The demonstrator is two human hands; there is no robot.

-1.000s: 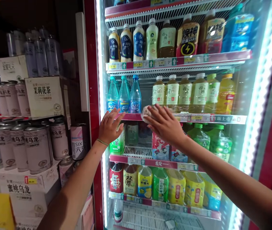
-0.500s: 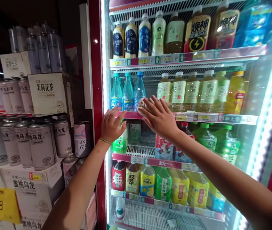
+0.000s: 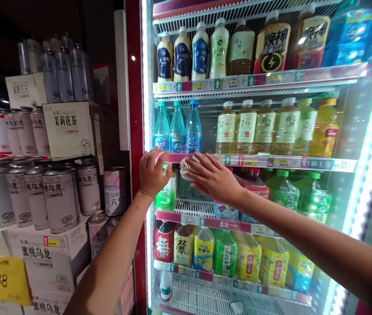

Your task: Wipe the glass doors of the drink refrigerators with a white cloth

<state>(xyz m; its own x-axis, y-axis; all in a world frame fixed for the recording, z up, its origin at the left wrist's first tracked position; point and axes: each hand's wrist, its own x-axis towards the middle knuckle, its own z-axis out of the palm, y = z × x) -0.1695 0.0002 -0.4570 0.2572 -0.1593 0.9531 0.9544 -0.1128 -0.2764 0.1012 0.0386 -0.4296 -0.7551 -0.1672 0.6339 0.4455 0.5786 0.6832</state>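
Observation:
Under the fingers of my right hand [image 3: 218, 178] is a crumpled white cloth [image 3: 186, 169], pressed flat against the glass door of a lit drinks fridge. The cloth covers part of the space just below the second shelf's pink price strip [image 3: 176, 159]. My left hand [image 3: 153, 173] rests near the door's left side, its fingers spread and nothing in them, a thin band at the wrist. Behind the glass, blue bottles [image 3: 193, 127] stand above and between the hands. A green tea bottle [image 3: 166, 194] shows partly behind my left hand.
Left of the fridge's red frame [image 3: 135, 109] stand stacked cans [image 3: 59, 201] and cartons [image 3: 68, 129], with a yellow price sign [image 3: 2, 279] low down. Inside are rows of bottles, among them pale-labelled tea bottles [image 3: 247, 122]. Bright light strips run along both sides.
My right hand has slid the cloth downward and slightly left across the glass, from over the blue bottles' bases to below the shelf strip. My left hand stays in nearly the same place.

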